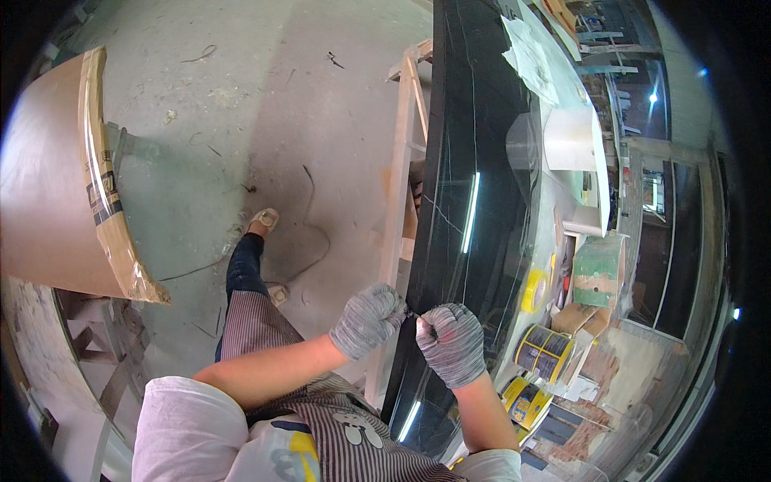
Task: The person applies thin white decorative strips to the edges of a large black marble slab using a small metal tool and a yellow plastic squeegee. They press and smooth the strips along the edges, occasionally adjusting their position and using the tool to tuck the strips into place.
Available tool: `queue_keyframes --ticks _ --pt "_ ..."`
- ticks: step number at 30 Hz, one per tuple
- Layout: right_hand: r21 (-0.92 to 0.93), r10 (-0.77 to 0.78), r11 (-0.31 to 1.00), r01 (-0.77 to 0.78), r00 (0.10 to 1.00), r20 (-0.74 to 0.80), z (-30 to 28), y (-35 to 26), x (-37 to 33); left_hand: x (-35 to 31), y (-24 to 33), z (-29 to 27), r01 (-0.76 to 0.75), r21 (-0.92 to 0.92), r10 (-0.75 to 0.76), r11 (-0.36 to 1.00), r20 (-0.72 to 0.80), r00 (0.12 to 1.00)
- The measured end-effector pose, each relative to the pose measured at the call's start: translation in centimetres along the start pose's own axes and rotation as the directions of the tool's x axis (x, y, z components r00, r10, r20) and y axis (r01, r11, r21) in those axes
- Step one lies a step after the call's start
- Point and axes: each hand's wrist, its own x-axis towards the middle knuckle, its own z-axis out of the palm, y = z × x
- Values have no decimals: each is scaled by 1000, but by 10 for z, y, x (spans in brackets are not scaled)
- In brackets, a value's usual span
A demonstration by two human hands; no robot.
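My left hand (370, 322), in a grey knitted glove, is closed in a pinch at the near-left edge of a glossy black slab with thin white veins (462, 96). Close beside it, my right hand (451, 344) wears a matching glove and is pinched too, above the slab's surface. A small dark bit shows between the fingertips of both hands, too small to name. What lies inside the fingers is hidden.
The slab rests on a wooden frame (395, 185). Along its right stand a yellow tape roll (533, 290), a wire spool (544, 352), a green box (596, 273) and white sheeting (572, 138). A taped cardboard-wrapped panel (56, 185) is at left. Thin strands lie on the floor (201, 88).
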Motion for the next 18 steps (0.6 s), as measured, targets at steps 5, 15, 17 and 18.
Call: queue_keyframes --ticks 5,15,17,18 --pt "-15 19 1000 -18 999 41 5 -10 -36 -33 5 6 18 26 -20 1000 74 997" --pt "-62 45 997 -46 999 -23 12 -16 -64 -50 21 8 65 44 -67 997 49 997" --pt "-70 28 997 -31 999 -42 10 -15 -50 -40 19 8 104 16 -104 994 12 995" --pt "-82 30 996 -33 999 -42 8 -15 -45 -35 18 8 122 2 -122 993 -5 992"
